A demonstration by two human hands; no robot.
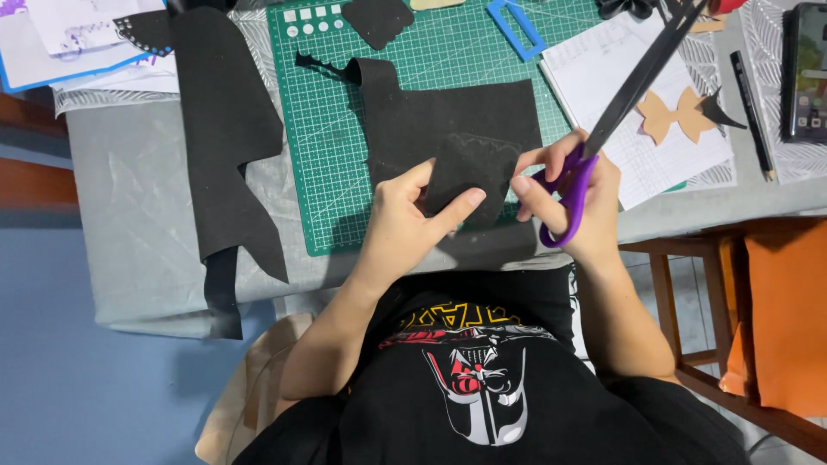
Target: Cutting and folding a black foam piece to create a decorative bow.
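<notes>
Black felt piece (469, 172) pinched at frame centre by left hand (405, 215) fingers, over green cutting mat (319, 129) (grey-covered counter (138, 215) beneath); right hand (573, 202) fingers gripping purple-handled scissors (603, 112), blades pointing upper right.

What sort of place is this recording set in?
Most likely a home craft table. A green cutting mat lies on a grey cloth-covered table, black felt pieces lie about, and the right hand holds purple-handled scissors while the left hand holds a small black cutout.
</notes>
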